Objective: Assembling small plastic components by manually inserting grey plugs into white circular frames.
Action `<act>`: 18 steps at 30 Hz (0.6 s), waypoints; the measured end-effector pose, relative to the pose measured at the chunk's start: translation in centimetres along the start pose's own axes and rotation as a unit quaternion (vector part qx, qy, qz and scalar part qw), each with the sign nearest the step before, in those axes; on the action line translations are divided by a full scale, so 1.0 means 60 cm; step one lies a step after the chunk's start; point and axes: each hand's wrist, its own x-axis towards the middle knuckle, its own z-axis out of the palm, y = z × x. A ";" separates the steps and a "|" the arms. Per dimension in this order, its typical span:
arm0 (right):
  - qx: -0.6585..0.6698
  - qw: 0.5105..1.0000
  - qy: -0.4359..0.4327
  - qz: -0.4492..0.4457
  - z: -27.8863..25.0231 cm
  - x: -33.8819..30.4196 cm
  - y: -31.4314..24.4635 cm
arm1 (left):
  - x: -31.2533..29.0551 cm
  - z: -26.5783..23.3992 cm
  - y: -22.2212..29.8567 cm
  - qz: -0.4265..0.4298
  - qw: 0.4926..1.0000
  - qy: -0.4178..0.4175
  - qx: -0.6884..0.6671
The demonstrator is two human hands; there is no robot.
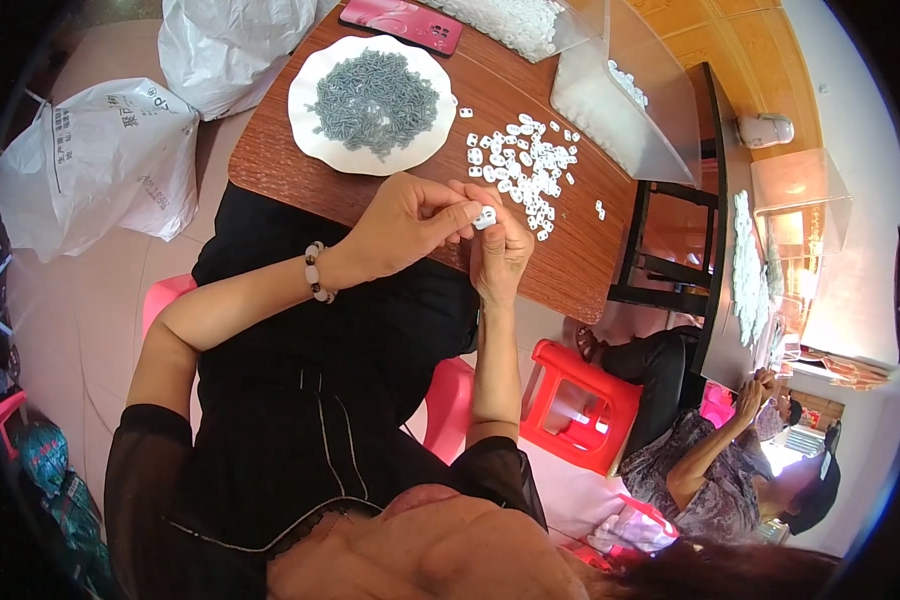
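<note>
My left hand (410, 222), with a beaded bracelet at its wrist, meets my right hand (503, 248) over the table's near edge. Between their fingertips is a small white plastic piece (485, 217) with holes in it. My left thumb and finger pinch it from the left, while my right thumb presses from below. Whether a small pin is also in the fingers cannot be made out. Beyond my left hand stands a white scalloped plate (305, 138) heaped with small grey pins (375, 105). Past my right hand, many similar white pieces (535, 170) lie loose on the wood.
On the brown table (570, 265) lie a pink phone (405, 22) and clear bins (625, 115) of white parts. White sacks (100, 155) stand on the floor at left. A red stool (580, 408) is at right, near a seated person (710, 450) working at another table.
</note>
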 end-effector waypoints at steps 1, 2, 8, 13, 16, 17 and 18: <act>0.000 1.000 -0.003 0.002 0.000 0.000 0.000 | 0.001 -0.001 -0.002 0.008 1.000 -0.001 0.001; 0.000 1.000 -0.006 0.003 -0.001 0.000 0.000 | 0.001 -0.001 -0.002 0.016 1.000 -0.003 0.001; 0.006 1.000 0.022 -0.020 -0.004 0.004 -0.003 | 0.008 0.009 0.011 0.018 0.999 0.028 -0.033; 0.080 0.983 0.165 -0.028 -0.033 -0.002 -0.006 | 0.094 -0.024 0.044 0.143 0.970 0.057 0.186; 0.065 0.979 0.187 -0.040 -0.048 -0.006 -0.017 | 0.209 -0.008 0.106 0.274 0.942 0.047 0.187; 0.057 0.981 0.180 -0.038 -0.049 -0.005 -0.019 | 0.260 -0.005 0.121 0.354 0.898 0.083 0.247; 0.039 0.981 0.185 -0.037 -0.046 -0.003 -0.021 | 0.299 0.002 0.141 0.366 0.882 0.081 0.284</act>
